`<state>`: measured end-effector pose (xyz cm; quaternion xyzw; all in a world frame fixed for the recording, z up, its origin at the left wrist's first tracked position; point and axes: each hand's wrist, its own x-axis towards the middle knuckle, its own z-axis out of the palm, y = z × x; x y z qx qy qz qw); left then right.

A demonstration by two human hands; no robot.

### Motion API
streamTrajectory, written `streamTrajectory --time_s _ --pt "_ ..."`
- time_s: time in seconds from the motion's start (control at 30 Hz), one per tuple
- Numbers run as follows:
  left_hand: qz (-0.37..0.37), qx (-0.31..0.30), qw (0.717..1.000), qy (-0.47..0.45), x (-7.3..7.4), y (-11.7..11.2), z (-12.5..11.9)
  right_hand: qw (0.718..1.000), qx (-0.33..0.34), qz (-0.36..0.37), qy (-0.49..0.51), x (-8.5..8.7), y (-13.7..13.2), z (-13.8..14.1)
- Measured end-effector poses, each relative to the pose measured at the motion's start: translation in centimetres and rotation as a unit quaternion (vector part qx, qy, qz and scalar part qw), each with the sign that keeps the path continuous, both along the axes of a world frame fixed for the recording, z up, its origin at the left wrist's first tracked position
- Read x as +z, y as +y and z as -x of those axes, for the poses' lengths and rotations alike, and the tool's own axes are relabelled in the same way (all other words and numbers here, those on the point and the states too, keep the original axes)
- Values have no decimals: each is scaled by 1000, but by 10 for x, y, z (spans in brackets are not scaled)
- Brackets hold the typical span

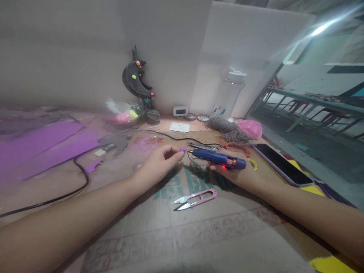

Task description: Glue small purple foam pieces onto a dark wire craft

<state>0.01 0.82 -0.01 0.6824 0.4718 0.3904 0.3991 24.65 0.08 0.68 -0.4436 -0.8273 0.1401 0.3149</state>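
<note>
The right hand point(237, 171) grips a blue hot-glue gun point(212, 156), its nozzle aimed toward nine o'clock, just beside the small purple piece point(183, 149) that the left hand point(159, 161) pinches between thumb and finger. From the gun, pink-handled thread snips point(196, 198) lie at seven o'clock, a phone point(283, 165) at three, gray yarn point(231, 129) at one.

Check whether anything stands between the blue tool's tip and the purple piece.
Nothing visible does: the blue tool in the right hand points at the purple piece pinched in the left hand. The orange-handled scissors lie beyond the tool, not between. Whether tip and piece touch is too small to tell.
</note>
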Motion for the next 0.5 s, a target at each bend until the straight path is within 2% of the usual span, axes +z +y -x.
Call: streamTrajectory --time_s 0.5 --pt "-9 -9 1000 4 -1 0 0 1000 4 -26 -15 -7 4 -3"
